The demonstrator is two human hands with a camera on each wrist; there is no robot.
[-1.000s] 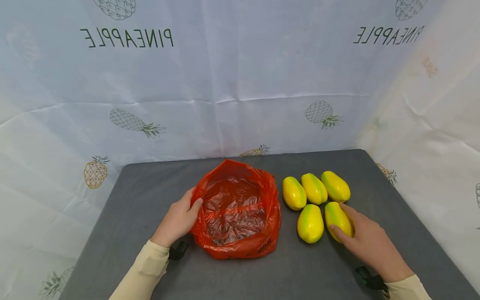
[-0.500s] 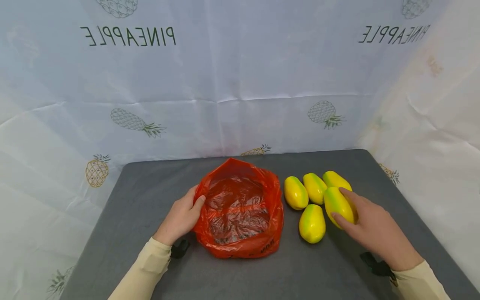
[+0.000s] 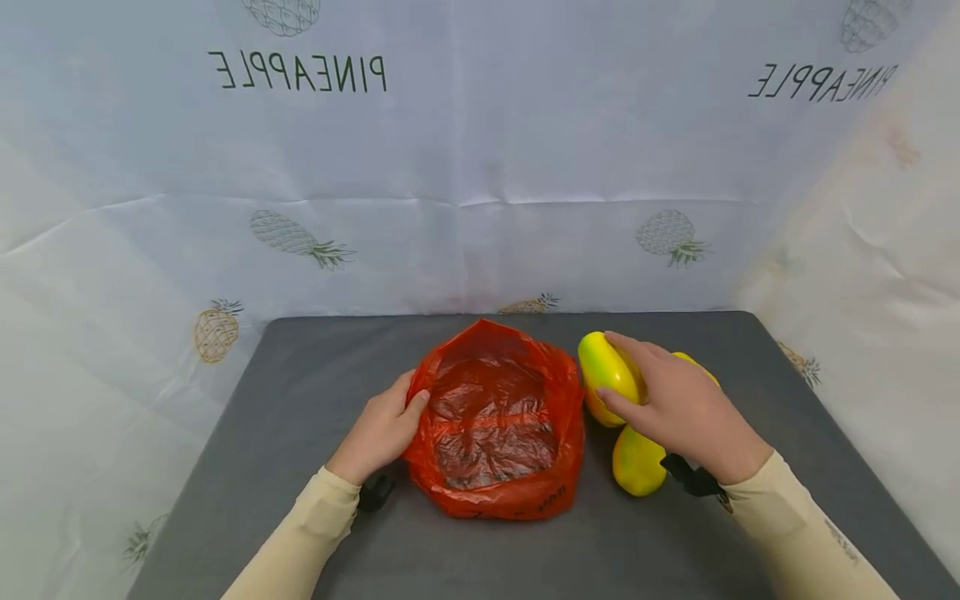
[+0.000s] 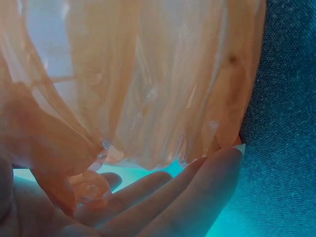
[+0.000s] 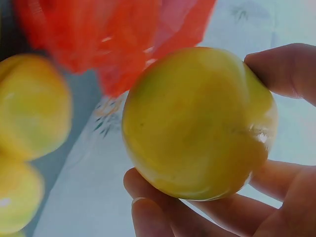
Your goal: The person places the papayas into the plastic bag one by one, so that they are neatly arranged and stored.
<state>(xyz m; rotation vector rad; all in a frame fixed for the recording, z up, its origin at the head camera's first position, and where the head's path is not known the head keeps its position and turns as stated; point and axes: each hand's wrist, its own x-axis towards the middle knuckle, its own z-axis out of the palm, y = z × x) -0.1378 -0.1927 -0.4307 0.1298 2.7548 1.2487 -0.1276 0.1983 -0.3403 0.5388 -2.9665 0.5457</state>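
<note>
An open red plastic bag [image 3: 491, 500] stands on the table. My left hand [image 3: 381, 429] pinches its left rim, thumb inside and fingers outside. In the left wrist view the bag's thin wall [image 4: 153, 84] hangs over the fingers [image 4: 197, 197]. My right hand [image 3: 686, 404] grips a yellow-green papaya [image 3: 606, 367], raised just right of the bag. The right wrist view has the thumb and fingers around this papaya [image 5: 197, 123], with the bag [image 5: 113, 39] beyond. Beneath and beside the hand lie other papayas, one in front [image 3: 637, 465] and one farther back [image 3: 693, 362]; the hand partly hides the group.
The dark grey table [image 3: 525, 558] extends on both sides of the bag. A white cloth [image 3: 480, 167] printed with pineapples hangs behind it and along the sides. Two resting papayas, an upper [image 5: 34, 106] and a lower one [image 5: 15, 195], show at the right wrist view's left edge.
My right hand has lifted the near right papaya off the table and carried it left, over the others toward the bag. The left hand keeps its hold on the rim.
</note>
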